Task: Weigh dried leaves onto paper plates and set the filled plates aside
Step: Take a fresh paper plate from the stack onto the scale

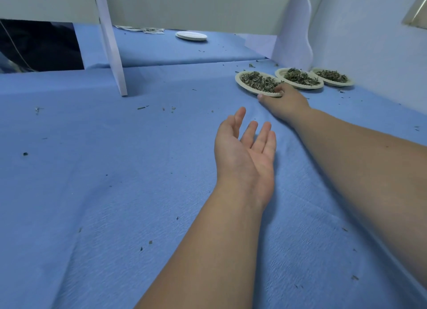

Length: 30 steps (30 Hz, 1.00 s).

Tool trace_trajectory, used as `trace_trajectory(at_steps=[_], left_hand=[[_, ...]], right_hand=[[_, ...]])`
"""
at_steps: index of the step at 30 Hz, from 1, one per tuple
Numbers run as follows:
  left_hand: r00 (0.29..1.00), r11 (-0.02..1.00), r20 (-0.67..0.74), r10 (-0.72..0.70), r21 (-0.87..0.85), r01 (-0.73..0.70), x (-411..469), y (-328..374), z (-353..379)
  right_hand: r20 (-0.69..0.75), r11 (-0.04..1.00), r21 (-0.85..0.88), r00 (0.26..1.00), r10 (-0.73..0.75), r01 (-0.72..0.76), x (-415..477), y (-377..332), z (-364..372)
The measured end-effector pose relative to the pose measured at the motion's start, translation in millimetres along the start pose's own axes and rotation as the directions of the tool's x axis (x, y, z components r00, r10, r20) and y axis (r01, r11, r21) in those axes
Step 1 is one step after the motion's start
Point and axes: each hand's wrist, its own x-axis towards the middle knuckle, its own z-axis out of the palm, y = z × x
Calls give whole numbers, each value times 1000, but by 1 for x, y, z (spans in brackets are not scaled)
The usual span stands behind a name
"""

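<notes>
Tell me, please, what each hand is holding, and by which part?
The right hand grips the nearest filled paper plate by its near rim, fingers over the edge. The left hand lies open, palm up, holding nothing.

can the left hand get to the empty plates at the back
Probably, with a stretch: the left hand is open and free, and only cloth lies between it and the empty plates.

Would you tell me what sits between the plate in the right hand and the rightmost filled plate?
Head view: another plate of dried leaves sits between the held plate and the rightmost plate.
</notes>
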Motion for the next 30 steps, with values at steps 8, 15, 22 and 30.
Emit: trace_trajectory(at_steps=[8,15,22,30], left_hand=[[1000,1000,0,23,13,-23,-1,0,-2],[999,998,-9,47,30,-47,-2,1,-3],[998,996,-12,65,66,-64,-5,0,-2],[997,988,0,73,139,-72,-13,2,2]], right_hand=[[-121,999,35,993,-16,20,8,7,1],[-150,1000,31,989,-3,7,16,6,0],[-159,1000,-5,987,-20,20,10,6,1],[-19,975,-219,1000,19,-23,-38,8,-8]])
